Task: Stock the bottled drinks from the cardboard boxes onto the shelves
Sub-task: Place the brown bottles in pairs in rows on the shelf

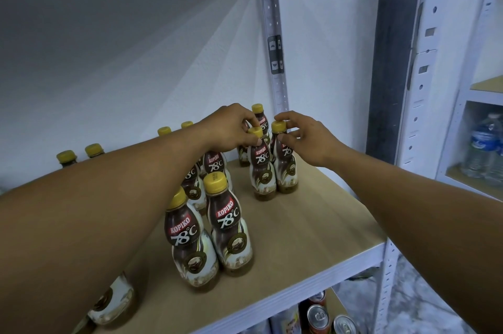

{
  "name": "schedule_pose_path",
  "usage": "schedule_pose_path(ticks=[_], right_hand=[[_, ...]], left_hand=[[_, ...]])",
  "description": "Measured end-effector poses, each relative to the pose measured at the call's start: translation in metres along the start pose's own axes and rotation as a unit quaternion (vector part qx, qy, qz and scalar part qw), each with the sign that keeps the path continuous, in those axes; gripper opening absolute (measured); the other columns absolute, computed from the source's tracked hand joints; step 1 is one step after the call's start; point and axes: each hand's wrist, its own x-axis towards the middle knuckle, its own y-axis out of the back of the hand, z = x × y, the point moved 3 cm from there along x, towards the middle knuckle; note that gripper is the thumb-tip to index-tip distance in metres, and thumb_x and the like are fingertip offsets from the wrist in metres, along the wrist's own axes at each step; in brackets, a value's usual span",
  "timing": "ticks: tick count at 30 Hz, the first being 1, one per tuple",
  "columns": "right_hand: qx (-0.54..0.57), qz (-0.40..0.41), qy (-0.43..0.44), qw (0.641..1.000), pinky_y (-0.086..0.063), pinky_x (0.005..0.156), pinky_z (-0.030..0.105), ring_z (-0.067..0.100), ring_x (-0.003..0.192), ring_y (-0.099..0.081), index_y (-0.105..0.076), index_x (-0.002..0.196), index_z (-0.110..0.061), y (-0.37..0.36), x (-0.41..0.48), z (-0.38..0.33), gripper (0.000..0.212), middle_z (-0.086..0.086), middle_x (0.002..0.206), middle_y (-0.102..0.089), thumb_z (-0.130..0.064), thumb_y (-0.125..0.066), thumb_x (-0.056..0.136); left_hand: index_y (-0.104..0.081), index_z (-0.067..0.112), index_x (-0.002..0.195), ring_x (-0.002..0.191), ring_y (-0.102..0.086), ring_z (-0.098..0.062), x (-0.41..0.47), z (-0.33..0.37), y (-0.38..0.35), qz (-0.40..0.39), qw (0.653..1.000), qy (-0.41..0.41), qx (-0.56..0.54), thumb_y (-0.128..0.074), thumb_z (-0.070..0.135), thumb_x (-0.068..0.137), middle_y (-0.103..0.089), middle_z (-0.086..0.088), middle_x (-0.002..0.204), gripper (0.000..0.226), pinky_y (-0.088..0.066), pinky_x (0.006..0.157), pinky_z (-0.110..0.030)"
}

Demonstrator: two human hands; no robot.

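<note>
Several Kopiko coffee bottles with yellow caps stand upright on the wooden shelf (313, 224). My left hand (231, 126) pinches the cap of one bottle (262, 170) near the back right of the shelf. My right hand (302, 137) grips the cap of the bottle beside it (284, 167). Both bottles rest on the shelf, touching each other. A further bottle (258, 113) stands behind them by the rear post. Two bottles (226, 222) stand close to the front edge. My left forearm hides part of the rows on the left. No cardboard box is in view.
The white wall backs the shelf, and a perforated metal upright (275, 48) stands at its rear right corner. Drink cans (318, 316) sit on the shelf below. A neighbouring rack at right holds water bottles (481, 146). Bare wood lies to the right of the bottles.
</note>
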Motion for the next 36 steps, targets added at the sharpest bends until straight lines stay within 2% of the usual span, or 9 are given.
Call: schedule_pose_path(ticks=[4,8,14,18,22,26,28,31,36], right_hand=[[0.006,-0.004,-0.002,1.000,-0.053,0.096,0.034,0.020,0.114,-0.062,-0.052,0.140,-0.030,0.000,0.000,0.001,0.041,-0.001,0.132,-0.061,-0.020,-0.062,0.101],[0.008,-0.016,-0.017,1.000,-0.051,0.105,0.041,0.025,0.125,-0.059,-0.047,0.146,-0.031,0.001,-0.003,0.002,0.049,0.000,0.141,-0.058,-0.022,-0.063,0.101],[-0.048,0.003,-0.016,0.999,-0.045,0.107,0.034,0.020,0.134,-0.051,-0.044,0.149,-0.033,0.014,-0.008,-0.019,0.050,-0.001,0.150,-0.051,-0.043,-0.057,0.102],[-0.059,0.053,0.016,0.997,-0.043,0.092,0.023,0.015,0.120,-0.059,-0.059,0.134,-0.031,0.016,-0.004,-0.050,0.032,-0.004,0.127,-0.065,-0.036,-0.056,0.102],[-0.033,0.065,0.030,0.997,-0.048,0.067,0.016,0.007,0.084,-0.066,-0.068,0.116,-0.029,0.007,0.003,-0.089,0.019,-0.008,0.099,-0.072,-0.033,-0.059,0.100],[-0.061,0.025,0.055,0.996,-0.056,0.079,0.030,0.008,0.084,-0.067,-0.069,0.113,-0.030,-0.017,0.012,-0.114,0.017,-0.013,0.090,-0.071,-0.033,-0.063,0.097],[-0.091,-0.016,0.062,0.994,-0.055,0.087,0.033,0.010,0.090,-0.066,-0.069,0.116,-0.031,-0.031,0.017,-0.119,0.021,-0.014,0.096,-0.068,-0.036,-0.067,0.095],[-0.162,-0.089,0.070,0.980,-0.051,0.097,0.036,0.014,0.104,-0.063,-0.063,0.129,-0.030,-0.053,0.024,-0.123,0.040,-0.007,0.118,-0.064,-0.043,-0.070,0.092],[-0.220,-0.154,0.056,0.962,-0.048,0.102,0.039,0.018,0.119,-0.057,-0.051,0.144,-0.031,-0.076,0.033,-0.123,0.057,-0.001,0.141,-0.055,-0.041,-0.071,0.092]], left_hand=[[-0.064,0.024,0.133,0.108,-0.063,-0.017,-0.001,0.000,0.001,-0.006,1.000,-0.001,0.007,-0.083,0.045,0.082,-0.067,0.000,0.118,0.058,-0.053,0.095,-0.037],[-0.065,0.025,0.131,0.109,-0.065,-0.015,-0.008,0.000,0.009,-0.009,1.000,0.002,-0.009,-0.082,0.044,0.083,-0.071,0.001,0.117,0.054,-0.052,0.100,-0.039],[-0.067,0.024,0.129,0.105,-0.065,-0.012,-0.033,-0.006,0.042,0.007,0.999,0.013,-0.032,-0.077,0.041,0.089,-0.071,0.004,0.113,0.044,-0.051,0.089,-0.030],[-0.068,0.025,0.125,0.096,-0.067,-0.013,-0.053,-0.023,0.063,0.022,0.999,0.030,-0.030,-0.077,0.042,0.089,-0.071,0.004,0.110,0.040,-0.054,0.085,-0.032],[-0.069,0.024,0.119,0.085,-0.069,-0.015,-0.070,-0.044,0.077,0.033,0.998,0.042,-0.033,-0.077,0.037,0.091,-0.073,0.003,0.104,0.032,-0.048,0.066,-0.026],[-0.070,0.023,0.118,0.087,-0.068,-0.014,-0.081,-0.064,0.085,0.033,0.998,0.057,-0.023,-0.078,0.039,0.089,-0.073,0.004,0.104,0.033,-0.049,0.072,-0.029],[-0.070,0.024,0.119,0.092,-0.067,-0.015,-0.084,-0.072,0.084,0.019,0.998,0.063,-0.011,-0.079,0.040,0.088,-0.071,0.004,0.106,0.036,-0.048,0.073,-0.029],[-0.069,0.024,0.120,0.091,-0.065,-0.013,-0.087,-0.081,0.078,-0.016,0.997,0.070,0.006,-0.080,0.038,0.087,-0.070,0.004,0.107,0.037,-0.049,0.073,-0.029],[-0.068,0.024,0.123,0.097,-0.063,-0.019,-0.085,-0.085,0.068,-0.044,0.996,0.074,0.032,-0.082,0.036,0.085,-0.066,0.006,0.110,0.042,-0.052,0.083,-0.033]])
